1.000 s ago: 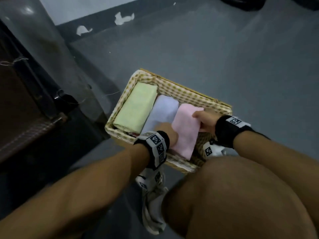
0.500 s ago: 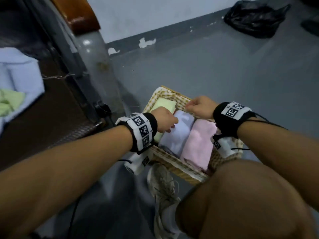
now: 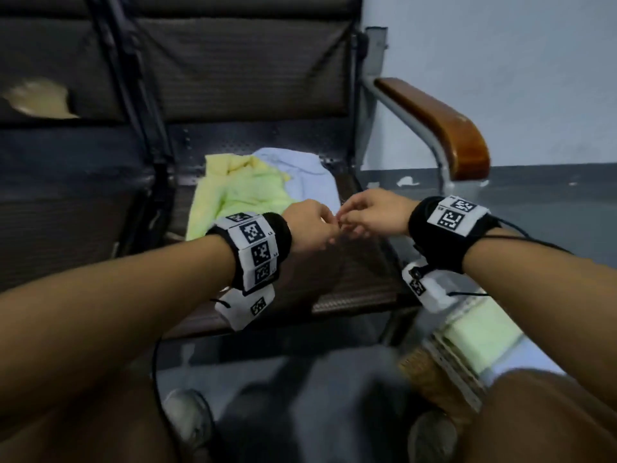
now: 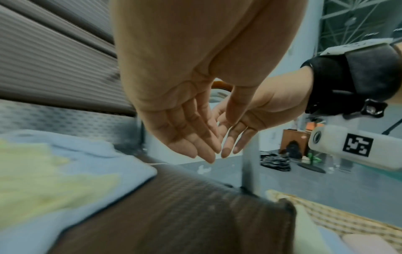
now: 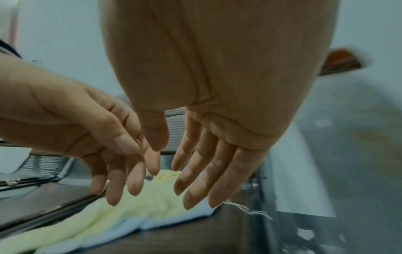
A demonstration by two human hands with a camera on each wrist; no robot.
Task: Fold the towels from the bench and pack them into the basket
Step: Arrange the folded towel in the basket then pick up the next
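Fingers (image 5: 195, 180) of both hands hang straight and loose, holding nothing, right hand (image 3: 377, 213) and left hand (image 3: 310, 225) nearly touching above the counter (image 3: 350, 279). Just beyond them the yellow-green towel (image 3: 240, 195) lies crumpled over the pale blue towel (image 3: 300, 172): soft, light, limp cloth, best pinched at two corners. Near the right knee stands the basket (image 3: 434, 369).

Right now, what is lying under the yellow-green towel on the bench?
A light blue towel lies under the yellow-green towel, showing along its right side. Whether anything lies beneath the two is hidden; around them the dark bench seat shows.
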